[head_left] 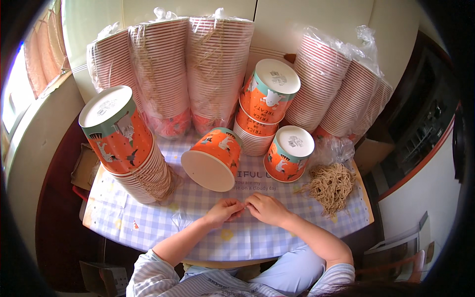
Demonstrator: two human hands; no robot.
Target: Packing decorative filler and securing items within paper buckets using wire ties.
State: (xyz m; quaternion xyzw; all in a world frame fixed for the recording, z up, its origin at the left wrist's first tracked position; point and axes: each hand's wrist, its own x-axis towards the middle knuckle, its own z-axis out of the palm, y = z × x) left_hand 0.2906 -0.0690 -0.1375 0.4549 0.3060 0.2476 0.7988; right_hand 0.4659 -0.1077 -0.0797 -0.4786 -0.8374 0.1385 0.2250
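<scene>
The person's left hand (223, 213) and right hand (269, 209) nearly meet above the checked tablecloth (198, 242), fingers curled and tips drawn together; whether they grip a fine strand of twine cannot be told. Just beyond them, the orange paper bucket (222, 147) lies tipped on its side, its wide pale end toward the person. Being round and apparently unsupported, it could roll if a wrist nudges it, perhaps knocking the upside-down bucket (288, 163) to its right. The tangled heap of twine (332, 189), near the table's right edge, could knot further or slide off if one strand is pulled hastily. The tall left-hand bucket stack (123, 146), with cord loops bunched against its side, might topple if a sleeve snags them.
</scene>
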